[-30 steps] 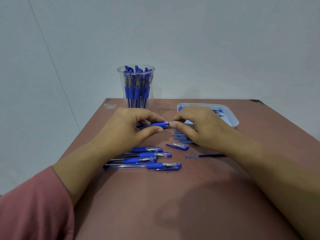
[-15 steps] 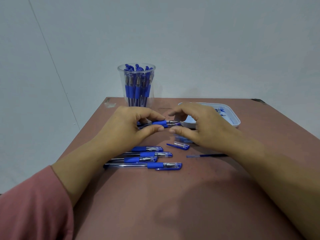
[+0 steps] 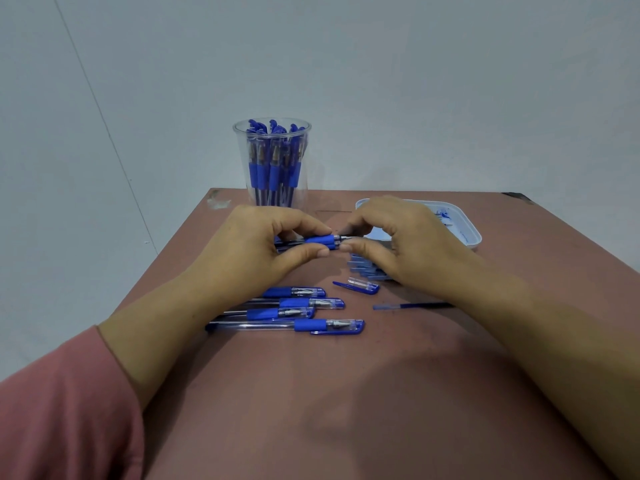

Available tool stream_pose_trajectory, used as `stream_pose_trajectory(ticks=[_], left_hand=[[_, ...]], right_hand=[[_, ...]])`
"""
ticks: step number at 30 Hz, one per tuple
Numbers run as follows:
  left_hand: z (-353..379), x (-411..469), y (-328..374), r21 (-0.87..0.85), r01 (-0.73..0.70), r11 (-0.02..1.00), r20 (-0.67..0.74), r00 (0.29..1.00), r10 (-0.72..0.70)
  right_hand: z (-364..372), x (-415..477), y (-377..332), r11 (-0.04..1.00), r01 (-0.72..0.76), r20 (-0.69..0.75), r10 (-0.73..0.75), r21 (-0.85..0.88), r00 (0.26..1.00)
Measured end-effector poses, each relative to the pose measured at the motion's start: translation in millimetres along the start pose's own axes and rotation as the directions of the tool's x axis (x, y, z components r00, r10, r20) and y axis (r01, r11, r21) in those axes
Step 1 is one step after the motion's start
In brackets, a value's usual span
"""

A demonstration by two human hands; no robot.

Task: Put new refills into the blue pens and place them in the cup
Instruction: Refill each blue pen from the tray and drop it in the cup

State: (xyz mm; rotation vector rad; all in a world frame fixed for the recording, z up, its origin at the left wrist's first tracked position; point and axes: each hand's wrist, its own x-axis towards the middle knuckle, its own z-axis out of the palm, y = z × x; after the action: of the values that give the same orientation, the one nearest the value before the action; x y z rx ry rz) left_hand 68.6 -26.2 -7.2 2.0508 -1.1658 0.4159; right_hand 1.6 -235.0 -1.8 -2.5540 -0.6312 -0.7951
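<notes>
My left hand [image 3: 252, 247] grips a blue pen [image 3: 320, 240] by its blue grip, held level above the table. My right hand [image 3: 398, 242] pinches the pen's metal tip end between thumb and fingers. Several capped blue pens [image 3: 298, 311] lie in a row on the table below my hands. A loose blue cap [image 3: 360, 287] and a single refill [image 3: 408, 306] lie to their right. At the back stands a clear cup [image 3: 272, 161], full of several blue pens.
A white tray [image 3: 467, 230] sits at the back right, partly behind my right hand. A small pile of blue parts [image 3: 363, 268] lies under that hand. The brown table [image 3: 329, 410] ends at a white wall behind the cup.
My right hand's fingers drew off the pen's tip a little, then closed on it again. The left hand and the pen stayed in place.
</notes>
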Motion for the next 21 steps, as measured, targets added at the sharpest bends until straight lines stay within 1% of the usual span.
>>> stream_pose_trajectory(ticks=[5,8,13,19,21], left_hand=[[0.0,-0.1,2.9,0.013,-0.017,1.000,0.011,1.000,0.017],[-1.2,-0.1,2.9,0.003,-0.006,1.000,-0.002,1.000,0.006],[-1.1,0.1,3.0,0.014,0.009,1.000,-0.022,1.000,-0.009],[-1.5,0.4,5.5,0.036,-0.009,0.999,-0.020,1.000,0.010],[-1.6,0.5,5.1,0.039,-0.006,0.999,-0.003,1.000,0.006]], right_hand=[[3.9,-0.7,-1.5,0.999,-0.034,0.003,0.034,-0.007,0.999],[0.7,-1.0,-3.5,0.997,-0.071,0.035,0.070,0.034,0.997],[-0.9,-0.3,-4.2,1.000,0.000,-0.026,0.000,-0.005,1.000],[1.6,-0.2,-3.6,0.999,-0.045,-0.030,0.045,0.007,0.999],[0.5,0.3,-5.9,0.997,-0.071,-0.005,0.071,0.028,0.997]])
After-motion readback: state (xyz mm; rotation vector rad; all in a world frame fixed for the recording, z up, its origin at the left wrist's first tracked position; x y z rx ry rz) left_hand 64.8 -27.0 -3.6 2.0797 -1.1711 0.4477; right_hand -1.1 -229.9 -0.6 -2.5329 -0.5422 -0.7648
